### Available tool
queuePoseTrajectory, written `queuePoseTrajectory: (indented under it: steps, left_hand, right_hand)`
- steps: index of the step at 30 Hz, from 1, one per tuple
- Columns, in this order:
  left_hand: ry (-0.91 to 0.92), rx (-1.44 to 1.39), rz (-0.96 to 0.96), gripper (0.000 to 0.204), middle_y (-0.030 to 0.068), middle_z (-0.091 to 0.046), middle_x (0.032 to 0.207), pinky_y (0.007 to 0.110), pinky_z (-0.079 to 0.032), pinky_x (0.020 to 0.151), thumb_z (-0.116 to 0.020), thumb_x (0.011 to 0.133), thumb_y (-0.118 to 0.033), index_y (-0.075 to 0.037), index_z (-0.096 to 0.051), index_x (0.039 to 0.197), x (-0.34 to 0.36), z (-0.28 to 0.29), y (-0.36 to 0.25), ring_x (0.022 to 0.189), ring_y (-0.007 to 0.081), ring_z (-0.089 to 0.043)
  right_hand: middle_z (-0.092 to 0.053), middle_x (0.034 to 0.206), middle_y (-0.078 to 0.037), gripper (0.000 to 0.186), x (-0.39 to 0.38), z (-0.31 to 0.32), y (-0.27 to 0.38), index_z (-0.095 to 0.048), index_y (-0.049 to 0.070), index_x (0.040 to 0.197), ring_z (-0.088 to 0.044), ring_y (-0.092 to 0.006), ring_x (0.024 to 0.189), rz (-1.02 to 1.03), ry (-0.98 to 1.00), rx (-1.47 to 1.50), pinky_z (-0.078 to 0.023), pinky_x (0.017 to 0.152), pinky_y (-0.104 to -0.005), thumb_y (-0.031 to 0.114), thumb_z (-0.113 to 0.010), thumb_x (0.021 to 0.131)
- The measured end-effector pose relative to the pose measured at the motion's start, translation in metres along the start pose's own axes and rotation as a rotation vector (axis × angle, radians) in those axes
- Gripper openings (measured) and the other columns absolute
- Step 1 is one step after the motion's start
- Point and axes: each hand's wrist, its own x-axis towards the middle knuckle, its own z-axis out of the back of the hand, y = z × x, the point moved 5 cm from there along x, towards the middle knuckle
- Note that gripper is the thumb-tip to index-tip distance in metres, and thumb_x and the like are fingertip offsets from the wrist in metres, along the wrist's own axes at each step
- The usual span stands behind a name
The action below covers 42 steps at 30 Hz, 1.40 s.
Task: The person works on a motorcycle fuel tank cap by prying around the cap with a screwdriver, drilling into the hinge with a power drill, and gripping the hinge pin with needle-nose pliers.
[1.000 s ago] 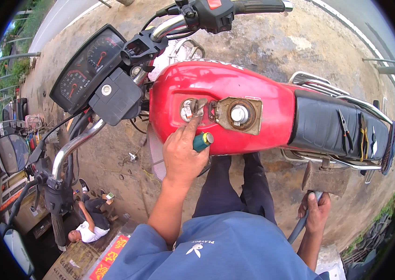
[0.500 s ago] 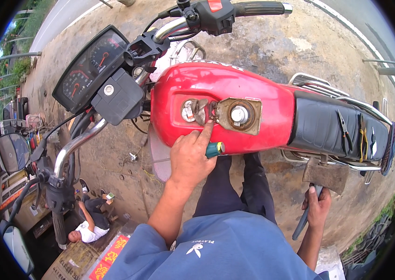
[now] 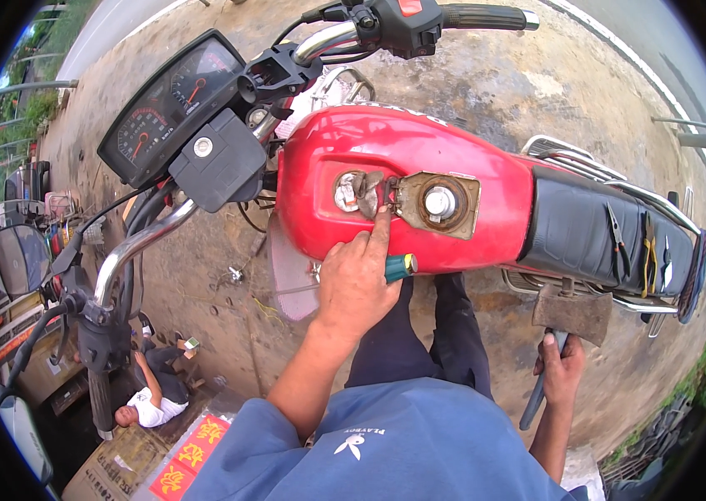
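My left hand (image 3: pixel 356 280) is closed round a screwdriver (image 3: pixel 400 267) with a green handle; its thin shaft sticks out to the left. The index finger reaches forward and touches the hinge (image 3: pixel 388 199) beside the fuel cap (image 3: pixel 357 194), which lies flipped open on the red fuel tank (image 3: pixel 453 159). Right of the hinge sits the exposed metal filler plate (image 3: pixel 465 213) with a silvery round piece (image 3: pixel 439 202) in its middle. Low at the right, my right hand (image 3: pixel 560 367) grips a hatchet (image 3: pixel 571 316) by its grey handle, the rusty head upward beside the motorcycle.
Pliers (image 3: pixel 618 242), yellow-handled pliers (image 3: pixel 649 255) and another small tool (image 3: pixel 667 263) lie on the black seat (image 3: pixel 570 217). Handlebar (image 3: pixel 136 238) and gauges (image 3: pixel 177 104) stand at the left. A person (image 3: pixel 156 397) is beyond, lower left, near cardboard boxes (image 3: pixel 111 468).
The view has shifted a little, so the motorcycle's tank sits slightly further right. My left index finger stays at the hinge, and both hands keep their tools.
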Motion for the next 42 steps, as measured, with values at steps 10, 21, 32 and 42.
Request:
queuePoseTrajectory:
  steps: [10, 21, 32, 42]
  left_hand:
    - [0.054, 0.017, -0.067, 0.085, 0.0126, -0.061, 0.081, 0.044, -0.051, 0.073, -0.083, 0.070, -0.016, -0.002, -0.052, 0.148, -0.009, -0.002, 0.001, 0.075, 0.0323, -0.063]
    - [0.025, 0.030, -0.097, 0.079, 0.0102, -0.058, 0.081, 0.040, -0.050, 0.073, -0.081, 0.069, -0.014, 0.001, -0.057, 0.142, -0.009, 0.001, -0.003, 0.074, 0.0270, -0.063]
    - [-0.153, -0.181, -0.561, 0.032, 0.0056, -0.057, 0.078, 0.037, -0.046, 0.060, -0.078, 0.069, -0.009, -0.004, -0.071, 0.101, -0.029, 0.038, -0.054, 0.065, 0.0220, -0.058]
    - [-0.229, -0.224, -0.810, 0.020, 0.0036, -0.056, 0.077, 0.032, -0.046, 0.064, -0.070, 0.075, -0.012, -0.007, -0.069, 0.095, -0.041, 0.042, -0.118, 0.069, 0.0169, -0.057]
  right_hand:
    - [-0.058, 0.076, 0.000, 0.021, 0.003, -0.004, 0.002, -0.060, 0.000, 0.106, -0.052, -0.0072, 0.057, 0.025, 0.001, -0.094, -0.043, 0.049, -0.0252, 0.019, -0.068, 0.101]
    - [-0.056, 0.075, 0.001, 0.020, 0.010, -0.008, 0.000, -0.058, 0.003, 0.107, -0.051, -0.0064, 0.056, 0.068, 0.036, -0.197, -0.043, 0.049, -0.0245, 0.021, -0.067, 0.102]
    - [-0.058, 0.071, 0.000, 0.017, 0.011, -0.014, 0.008, -0.064, -0.001, 0.107, -0.052, -0.0064, 0.057, 0.051, 0.025, -0.205, -0.044, 0.050, -0.0260, 0.014, -0.065, 0.100]
    - [-0.057, 0.062, -0.019, 0.028, 0.017, 0.000, 0.018, -0.063, -0.003, 0.092, -0.058, -0.0350, 0.055, 0.364, -0.062, -0.588, -0.046, 0.055, -0.0415, 0.024, -0.072, 0.091]
